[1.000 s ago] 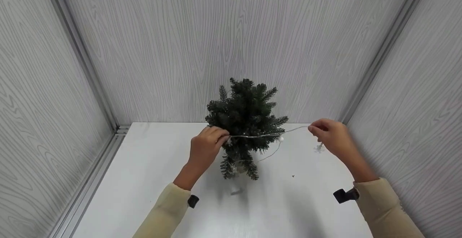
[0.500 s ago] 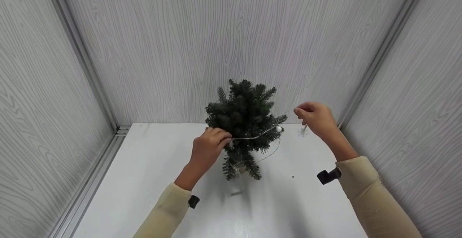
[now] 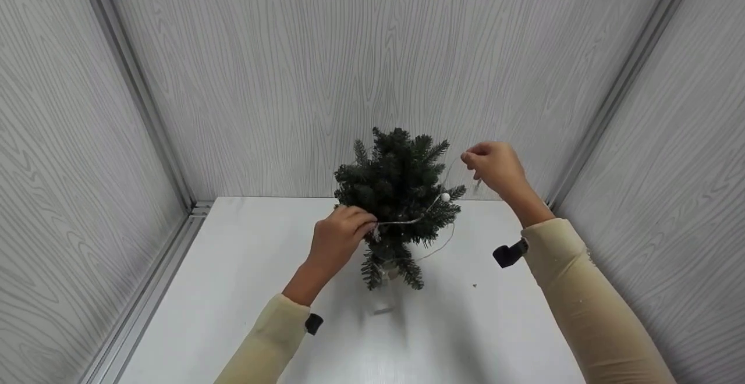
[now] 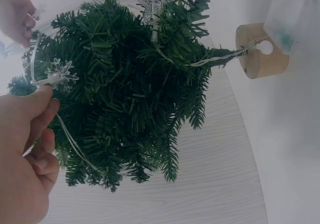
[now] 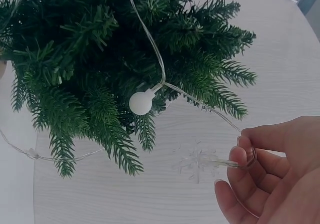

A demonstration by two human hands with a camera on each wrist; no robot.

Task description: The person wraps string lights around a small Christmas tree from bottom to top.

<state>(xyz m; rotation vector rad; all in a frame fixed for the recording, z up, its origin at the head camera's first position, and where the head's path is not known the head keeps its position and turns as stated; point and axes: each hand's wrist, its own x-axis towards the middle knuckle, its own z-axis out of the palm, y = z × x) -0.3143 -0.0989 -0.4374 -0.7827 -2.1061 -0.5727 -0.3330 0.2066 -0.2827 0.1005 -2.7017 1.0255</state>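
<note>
A small green artificial Christmas tree (image 3: 396, 180) stands upright on the white table, with a clear string of lights (image 3: 401, 222) running across its front. My left hand (image 3: 337, 235) pinches the string at the tree's left front, beside a clear snowflake light (image 4: 61, 75). To the right of the tree, my right hand (image 3: 495, 166) is raised and pinches another length of the wire. Below its fingers hangs a second snowflake light (image 5: 197, 161). Between the hands, a round white bulb (image 5: 140, 103) sits on the wire against the branches. A star light (image 4: 154, 4) rests among the needles.
The tree has a round wooden base (image 4: 260, 51), with a clear plastic box (image 4: 295, 18) near it. A slack loop of wire (image 3: 445, 244) droops at the right of the tree. Wood-grain panels (image 3: 326, 52) enclose the table (image 3: 233, 291) behind and at both sides.
My right hand has moved up, back and left towards the tree, carrying the wire. The round bulb has shifted up and slightly left. My left hand stays nearly in place.
</note>
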